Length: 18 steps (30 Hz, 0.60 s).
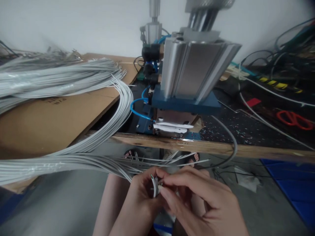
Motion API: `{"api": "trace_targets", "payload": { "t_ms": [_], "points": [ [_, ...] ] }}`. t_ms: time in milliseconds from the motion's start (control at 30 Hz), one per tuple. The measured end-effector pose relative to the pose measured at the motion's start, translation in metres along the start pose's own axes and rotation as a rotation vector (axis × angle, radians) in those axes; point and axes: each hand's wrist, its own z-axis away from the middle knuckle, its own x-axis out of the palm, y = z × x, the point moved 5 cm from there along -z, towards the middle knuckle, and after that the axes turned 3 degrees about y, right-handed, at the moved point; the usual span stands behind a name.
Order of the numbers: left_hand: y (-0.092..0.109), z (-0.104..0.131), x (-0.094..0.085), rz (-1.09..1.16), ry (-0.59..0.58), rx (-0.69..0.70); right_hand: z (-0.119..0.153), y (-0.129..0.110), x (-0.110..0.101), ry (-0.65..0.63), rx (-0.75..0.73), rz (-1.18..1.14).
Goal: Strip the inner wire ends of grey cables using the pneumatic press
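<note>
My left hand (140,196) and my right hand (199,200) meet low in the middle, below the table edge. Both pinch the stripped end of a grey cable (155,184), whose thin coloured cores stick up between my fingertips. A thick bundle of grey cables (73,159) runs in from the left to my hands. Straight ahead on the table stands a pneumatic press (194,70) with a silver cylinder on a blue plate.
More grey cables (54,77) lie piled on a cardboard sheet (44,121) at the left. Red-handled scissors (295,118) and dark tangled wires (287,62) sit at the right. The wooden table edge (258,150) crosses the view. A blue crate (295,186) stands low right.
</note>
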Motion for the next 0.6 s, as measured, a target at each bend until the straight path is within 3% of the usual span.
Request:
{"api": "trace_targets", "payload": {
  "t_ms": [133, 233, 300, 367, 500, 567, 600],
  "points": [
    [-0.002, 0.004, -0.003, -0.02, -0.038, -0.029, 0.003, 0.013, -0.006, 0.06, 0.234, -0.02],
    [0.0, 0.009, -0.008, -0.147, -0.028, 0.015, 0.011, 0.023, -0.015, 0.173, 0.453, -0.102],
    [0.002, 0.012, -0.011, -0.255, 0.004, 0.052, 0.012, 0.029, -0.021, 0.167, 0.533, -0.187],
    [0.002, 0.016, -0.01, -0.34, 0.001, 0.066, 0.008, 0.035, -0.027, 0.016, 0.578, -0.264],
    [0.004, 0.025, 0.002, -0.473, -0.199, 0.066, 0.0, 0.042, -0.036, -0.528, 0.53, -0.275],
    [0.004, 0.028, 0.004, -0.438, -0.24, -0.006, -0.003, 0.041, -0.035, -0.584, 0.518, -0.361],
    [0.004, 0.028, 0.004, -0.388, -0.219, -0.045, -0.005, 0.041, -0.032, -0.509, 0.524, -0.437]
  ]
}}
